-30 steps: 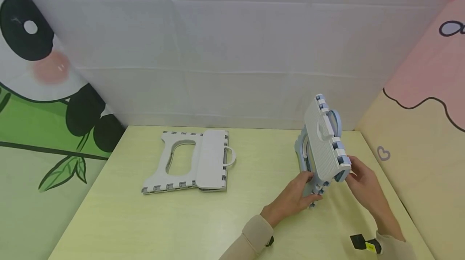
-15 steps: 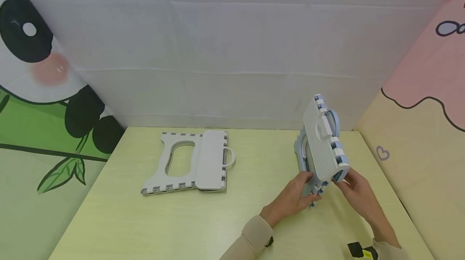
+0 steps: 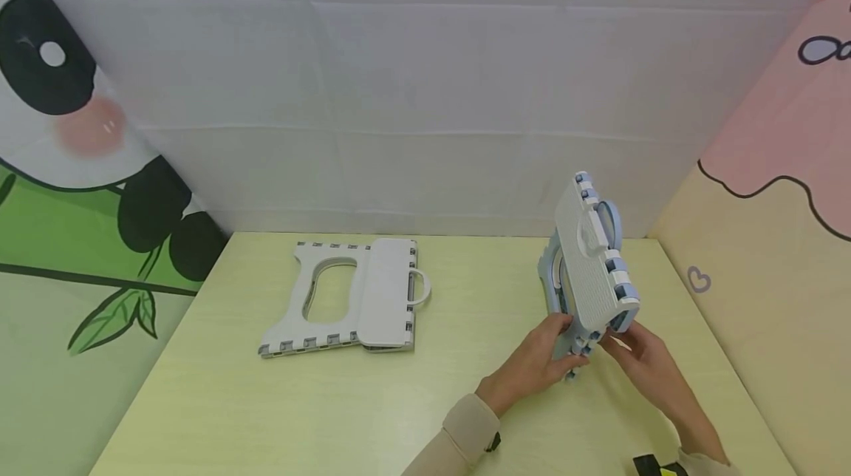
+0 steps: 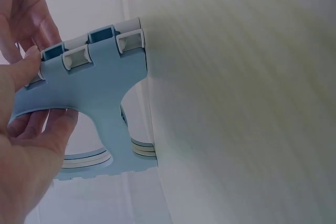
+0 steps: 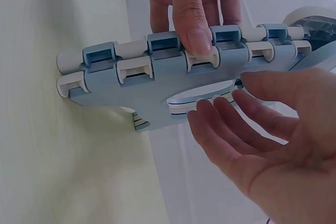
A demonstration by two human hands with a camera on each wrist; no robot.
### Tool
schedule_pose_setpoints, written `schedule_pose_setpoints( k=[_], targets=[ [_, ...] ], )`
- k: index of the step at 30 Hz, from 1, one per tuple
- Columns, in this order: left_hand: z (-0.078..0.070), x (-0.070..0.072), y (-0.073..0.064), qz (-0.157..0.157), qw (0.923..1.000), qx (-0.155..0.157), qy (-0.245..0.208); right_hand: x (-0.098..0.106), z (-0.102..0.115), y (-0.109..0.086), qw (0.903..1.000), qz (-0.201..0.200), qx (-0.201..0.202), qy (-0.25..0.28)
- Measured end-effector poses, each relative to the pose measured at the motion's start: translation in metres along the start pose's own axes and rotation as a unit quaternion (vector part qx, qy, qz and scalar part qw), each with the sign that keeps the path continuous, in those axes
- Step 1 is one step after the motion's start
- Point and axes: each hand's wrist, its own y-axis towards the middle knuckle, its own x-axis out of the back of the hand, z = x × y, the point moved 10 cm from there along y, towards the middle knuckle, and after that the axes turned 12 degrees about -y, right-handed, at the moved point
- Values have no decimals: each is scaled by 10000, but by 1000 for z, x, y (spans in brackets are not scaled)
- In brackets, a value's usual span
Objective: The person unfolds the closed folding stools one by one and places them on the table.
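Observation:
A blue-and-white folding step stool [image 3: 585,262] stands tilted on the table's right part, its ribbed white top partly swung out from the blue leg panel [image 4: 79,87]. My left hand [image 3: 532,364] grips the near edge of that panel, thumb on the hinged edge and fingers through the oval opening. Beside the stool's lower right corner is my right hand [image 3: 648,366]. In the right wrist view, the right hand [image 5: 273,135] has loosely bent fingers close to the blue panel, gripping nothing; whether a fingertip touches it I cannot tell.
A white folding stool [image 3: 388,295] lies folded flat on the left half of the pale yellow table [image 3: 279,417], its loop handle [image 3: 422,287] pointing right. A white cloth wall [image 3: 425,92] rises behind the table. Printed cloth walls stand left and right.
My right hand has slid down and left from the stool's right side to below its lower corner. The left hand and both stools stay almost where they were.

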Motion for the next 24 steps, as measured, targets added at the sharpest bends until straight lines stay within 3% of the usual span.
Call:
schedule_pose_setpoints(
  k=[17,24],
  targets=[
    [-1,0,1,-18,9999,-94,-63,-13,2,-8,9981,329,33,518],
    [-1,0,1,-1,10000,37,-87,-17,1,-12,9952,492,107,842]
  ],
)
